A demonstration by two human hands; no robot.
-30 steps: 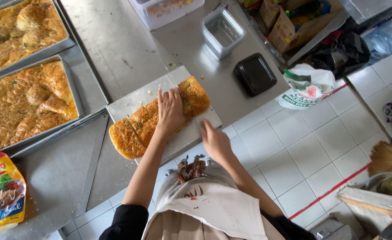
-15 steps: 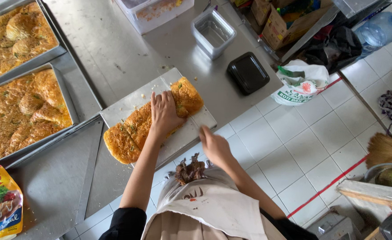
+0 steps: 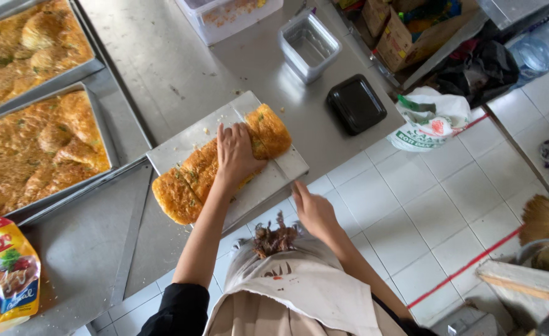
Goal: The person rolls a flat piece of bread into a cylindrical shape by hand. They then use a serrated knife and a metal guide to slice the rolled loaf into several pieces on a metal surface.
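Left hand (image 3: 237, 152) pressed flat, fingers spread, on baked bread slab (image 3: 215, 165) over cutting board (image 3: 274, 177). Right hand (image 3: 315, 211) at 4 o'clock, fingers together, empty. Even downward pressure advised.

We count two trays (image 3: 103, 134) of baked bread beyond our fingers, one loaf (image 3: 187, 180) under them, one board (image 3: 287, 165), and two hands (image 3: 236, 154).

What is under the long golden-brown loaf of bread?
The long golden-brown loaf of bread lies on a flat grey cutting board set on the steel table. The left hand presses down on top. The board surface directly beneath the loaf is covered.
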